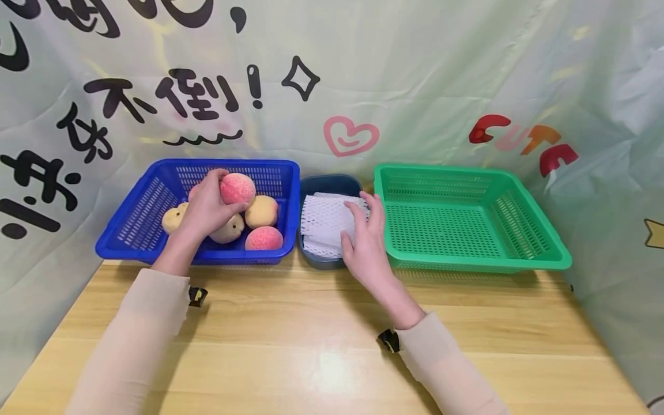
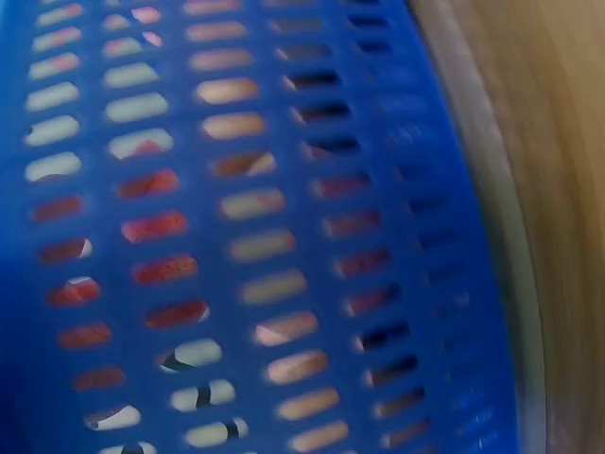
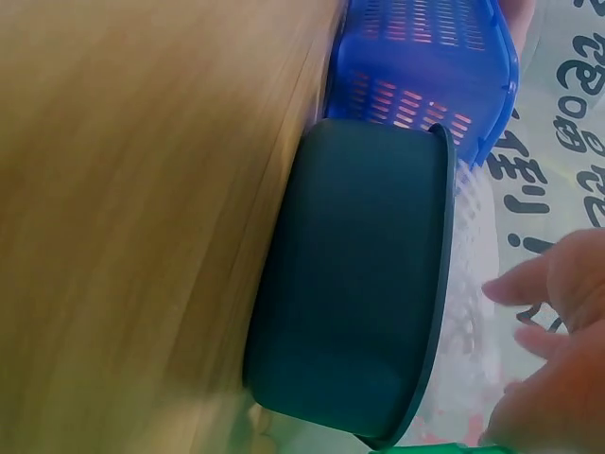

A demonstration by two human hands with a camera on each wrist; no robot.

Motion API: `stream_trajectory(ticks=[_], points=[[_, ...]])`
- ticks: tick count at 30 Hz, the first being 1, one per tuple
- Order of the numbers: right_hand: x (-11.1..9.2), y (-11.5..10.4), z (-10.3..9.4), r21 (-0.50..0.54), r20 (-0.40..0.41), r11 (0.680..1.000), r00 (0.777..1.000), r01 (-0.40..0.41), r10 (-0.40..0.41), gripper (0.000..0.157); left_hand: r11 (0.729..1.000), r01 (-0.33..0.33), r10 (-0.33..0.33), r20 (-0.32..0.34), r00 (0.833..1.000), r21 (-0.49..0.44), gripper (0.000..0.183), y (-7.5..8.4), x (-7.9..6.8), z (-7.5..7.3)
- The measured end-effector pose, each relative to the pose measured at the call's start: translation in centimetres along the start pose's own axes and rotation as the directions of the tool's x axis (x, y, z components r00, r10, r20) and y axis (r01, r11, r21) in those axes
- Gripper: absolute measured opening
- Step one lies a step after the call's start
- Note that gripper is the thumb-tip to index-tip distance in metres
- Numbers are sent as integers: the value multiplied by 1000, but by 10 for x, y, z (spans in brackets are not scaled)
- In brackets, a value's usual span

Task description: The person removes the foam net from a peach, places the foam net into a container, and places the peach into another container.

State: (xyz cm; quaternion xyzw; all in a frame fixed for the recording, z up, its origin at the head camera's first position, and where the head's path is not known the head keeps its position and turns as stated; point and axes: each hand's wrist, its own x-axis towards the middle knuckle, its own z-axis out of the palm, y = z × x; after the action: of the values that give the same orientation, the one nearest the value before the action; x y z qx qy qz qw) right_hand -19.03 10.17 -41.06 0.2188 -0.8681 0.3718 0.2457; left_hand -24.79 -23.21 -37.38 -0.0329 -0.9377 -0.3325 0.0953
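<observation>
My left hand [image 1: 208, 202] reaches into the blue basket [image 1: 124, 245] and holds a pink peach [image 1: 238, 188] between thumb and fingers. Other peaches lie below and around it, among them a yellowish peach [image 1: 261, 211] and a pink one [image 1: 264, 238]. Over the dark teal bin [image 1: 325, 263], my right hand [image 1: 367, 248] hovers with spread, slightly bent fingers above white foam net sleeves [image 1: 327, 222]. In the right wrist view, the fingers of that hand [image 3: 558, 331] appear apart from the white netting [image 3: 470, 312]. The blue basket wall [image 2: 284, 227] hides the left hand's grip in the left wrist view.
A green basket [image 1: 519, 264] with nothing in it stands right of the bin. All three containers sit side by side along the back of the wooden table [image 1: 290, 346]. A printed cloth [image 1: 425, 75] hangs close behind them.
</observation>
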Motion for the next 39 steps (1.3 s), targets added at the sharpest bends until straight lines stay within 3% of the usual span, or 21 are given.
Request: stream_trajectory(ticks=[3,6,13,19,25,29,34,39], points=[[0,0,0,-35,92,998,994,53,-50,42,999,11,-12,27,1000,45,82,-6,6,0],[0,-1,0,-65,216,996,976,57,-42,36,996,10,-14,42,999,91,83,-12,11,0],[-2,-3,-2,-178,469,983,882,42,47,39,986,16,-32,97,995,164,81,-20,19,0],[-2,-5,-3,-222,579,975,807,15,119,49,972,-24,-17,174,985,232,79,-25,28,0],[-3,-5,-4,-222,639,975,756,1,144,59,948,-53,-19,222,975,314,77,-31,33,1],[-4,-5,-6,-216,651,976,744,-6,149,62,936,-39,-39,213,976,350,77,-33,34,4],[-4,-4,-8,-205,631,979,762,-14,143,62,935,4,-79,199,977,355,80,-35,37,7],[-5,-3,-8,-187,625,982,768,-25,139,62,933,27,-125,253,959,360,83,-38,38,9]])
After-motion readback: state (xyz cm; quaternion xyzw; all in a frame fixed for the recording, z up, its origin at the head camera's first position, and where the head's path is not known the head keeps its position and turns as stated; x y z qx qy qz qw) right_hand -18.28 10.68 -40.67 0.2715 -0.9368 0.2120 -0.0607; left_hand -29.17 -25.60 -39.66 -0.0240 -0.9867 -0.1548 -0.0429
